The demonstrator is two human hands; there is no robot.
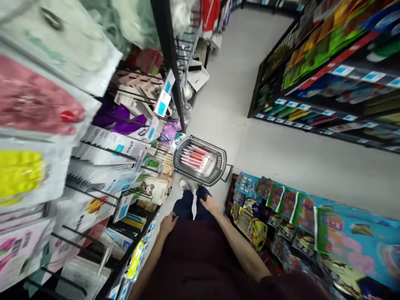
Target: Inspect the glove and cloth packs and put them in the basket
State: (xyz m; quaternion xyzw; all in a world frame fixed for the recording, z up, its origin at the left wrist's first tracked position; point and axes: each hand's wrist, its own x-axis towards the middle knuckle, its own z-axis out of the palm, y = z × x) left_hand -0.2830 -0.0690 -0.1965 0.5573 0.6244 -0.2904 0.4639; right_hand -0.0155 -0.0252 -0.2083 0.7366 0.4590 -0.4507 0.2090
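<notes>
My left hand [168, 223] is at my left thigh, its fingers bent and closed on the cloth of my dark blue trousers [184, 206]. Over the right thigh, my right hand [210, 205] also has its fingers curled against the trouser cloth. In front of my feet a dark grey shopping basket [222, 160] rests on the floor, its handle [228, 173] lowered to the right side. Inside it lie several slim red-and-white packs [194, 156] in a row, with a pale package [208, 165] beside them. Neither hand touches the basket.
On the left stands a hook rack of hanging goods, including a pack with a yellow item [20, 173] and a pink one [34, 98]. Shelves of colourful packets [306, 54] fill the upper right. A low display of bags [290, 204] is beside me on the right. Grey floor [233, 83] runs ahead.
</notes>
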